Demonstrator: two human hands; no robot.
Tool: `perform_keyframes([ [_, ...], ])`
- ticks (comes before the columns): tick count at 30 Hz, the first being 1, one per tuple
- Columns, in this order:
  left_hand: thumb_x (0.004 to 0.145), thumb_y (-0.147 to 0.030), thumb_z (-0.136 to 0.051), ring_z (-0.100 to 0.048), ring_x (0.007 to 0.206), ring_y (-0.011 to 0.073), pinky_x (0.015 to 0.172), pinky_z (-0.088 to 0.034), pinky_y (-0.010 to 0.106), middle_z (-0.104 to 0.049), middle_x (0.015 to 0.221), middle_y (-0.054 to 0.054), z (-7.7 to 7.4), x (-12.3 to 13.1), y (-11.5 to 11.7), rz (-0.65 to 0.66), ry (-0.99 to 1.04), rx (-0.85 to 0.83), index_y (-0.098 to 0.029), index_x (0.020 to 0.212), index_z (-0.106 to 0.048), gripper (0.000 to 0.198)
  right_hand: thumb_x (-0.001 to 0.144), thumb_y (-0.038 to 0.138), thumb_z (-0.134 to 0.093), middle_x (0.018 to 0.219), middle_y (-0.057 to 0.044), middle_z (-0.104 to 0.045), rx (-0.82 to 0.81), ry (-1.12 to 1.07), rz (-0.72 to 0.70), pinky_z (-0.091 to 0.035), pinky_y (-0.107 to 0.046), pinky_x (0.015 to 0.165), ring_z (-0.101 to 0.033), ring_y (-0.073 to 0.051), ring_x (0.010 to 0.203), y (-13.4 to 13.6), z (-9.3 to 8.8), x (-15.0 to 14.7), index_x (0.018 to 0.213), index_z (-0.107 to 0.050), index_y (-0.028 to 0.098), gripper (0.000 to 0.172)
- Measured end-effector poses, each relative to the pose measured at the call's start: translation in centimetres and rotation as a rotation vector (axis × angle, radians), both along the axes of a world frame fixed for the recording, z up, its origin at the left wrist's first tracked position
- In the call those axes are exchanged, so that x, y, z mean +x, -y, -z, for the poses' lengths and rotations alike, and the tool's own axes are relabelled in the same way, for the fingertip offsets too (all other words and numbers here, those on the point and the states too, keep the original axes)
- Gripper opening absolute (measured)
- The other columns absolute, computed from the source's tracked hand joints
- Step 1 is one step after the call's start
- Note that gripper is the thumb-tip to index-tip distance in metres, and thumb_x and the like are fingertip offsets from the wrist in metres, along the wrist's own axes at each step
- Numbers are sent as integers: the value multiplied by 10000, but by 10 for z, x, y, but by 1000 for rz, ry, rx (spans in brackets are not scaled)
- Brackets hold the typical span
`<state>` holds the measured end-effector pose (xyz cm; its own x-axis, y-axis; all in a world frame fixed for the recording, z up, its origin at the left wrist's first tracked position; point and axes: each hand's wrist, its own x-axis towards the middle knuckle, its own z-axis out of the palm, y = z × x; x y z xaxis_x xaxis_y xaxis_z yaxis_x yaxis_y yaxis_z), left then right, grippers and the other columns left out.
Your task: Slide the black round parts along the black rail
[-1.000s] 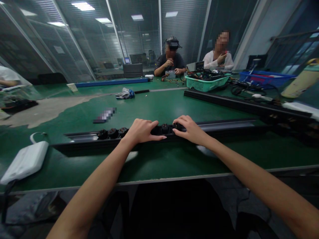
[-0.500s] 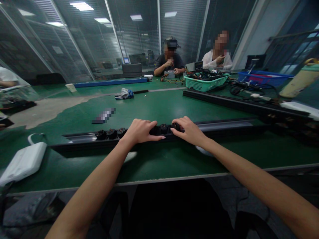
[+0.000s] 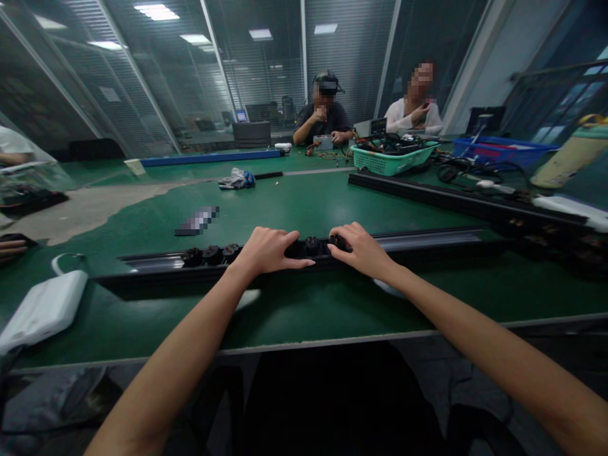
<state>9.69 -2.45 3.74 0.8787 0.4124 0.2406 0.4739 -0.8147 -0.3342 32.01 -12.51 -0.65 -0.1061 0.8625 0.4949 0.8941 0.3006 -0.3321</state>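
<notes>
A long black rail [image 3: 156, 273] lies across the table in front of me, with several round black socket-like modules [image 3: 211, 254] sitting in its channel. My left hand [image 3: 263, 250] grips the rail left of centre, thumb along the near side and fingers over the far side. Part of a dark module shows between that thumb and forefinger. Just to the right, one module [image 3: 311, 244] stands uncovered between my hands. My right hand [image 3: 363, 250] is closed around another round black module [image 3: 338, 241] at the rail, its fingers hiding much of it.
A second black rail [image 3: 427, 190] lies slantwise at the right. Beyond it are a green basket [image 3: 380, 162] of cables and a blue basket [image 3: 503, 152]. A phone-like object [image 3: 197, 221], a glove [image 3: 236, 178] and a white box [image 3: 45, 310] lie leftward. Two people sit opposite.
My right hand has shifted very slightly to the right with the module in its fingers. The left hand has stayed put. A hand has appeared at the far left edge.
</notes>
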Motion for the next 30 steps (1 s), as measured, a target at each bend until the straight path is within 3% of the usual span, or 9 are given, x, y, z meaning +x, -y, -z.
perform_keyframes([
  [21, 771, -847, -308, -650, 691, 241, 559, -282, 288, -722, 819, 114, 0, 1, 0, -10, 12, -36, -197, 942, -646, 753, 899, 351, -503, 938, -84, -624, 11, -29, 6, -387, -366, 828, -474, -236, 920, 1, 0, 1, 968, -584, 197, 188],
  [30, 772, -850, -297, -642, 672, 230, 548, -246, 288, -717, 805, 108, 1, 0, -1, -2, 20, -33, -196, 935, -645, 759, 904, 345, -485, 926, -88, -619, 19, 2, 5, -377, -364, 832, -469, -236, 917, 1, -1, 2, 985, -592, 193, 203],
])
